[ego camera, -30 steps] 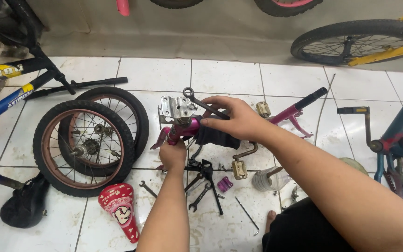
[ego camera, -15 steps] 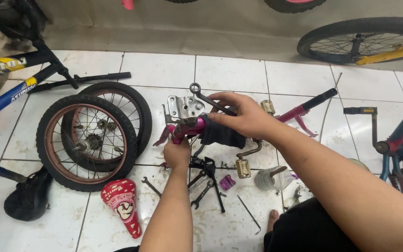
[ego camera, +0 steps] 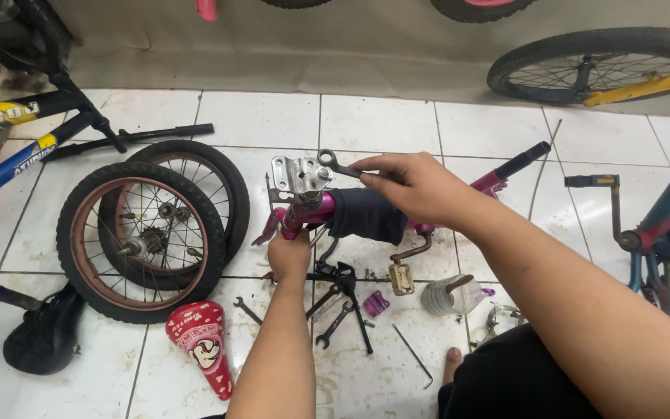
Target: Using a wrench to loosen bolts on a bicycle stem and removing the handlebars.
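Note:
A small magenta bicycle frame (ego camera: 321, 209) lies across the white tiles, partly wrapped in a dark cloth (ego camera: 367, 214). My left hand (ego camera: 288, 254) grips the frame's lower end from underneath. My right hand (ego camera: 412, 183) holds a metal wrench (ego camera: 338, 165) whose ring end sits by a silver metal bracket (ego camera: 298, 175) at the frame's top. The frame's black handle end (ego camera: 523, 161) sticks out past my right wrist.
Two small black wheels (ego camera: 143, 242) lie stacked at left, with a red saddle (ego camera: 200, 340) and a black saddle (ego camera: 43, 335) below. Loose wrenches (ego camera: 340, 310), a pedal (ego camera: 402, 278) and a clear bottle (ego camera: 454, 295) lie near my knee. Other bicycles stand at left, right and far back.
The camera view has shifted slightly. My right hand has swung the wrench a little at the bracket, while my left hand keeps its hold on the frame.

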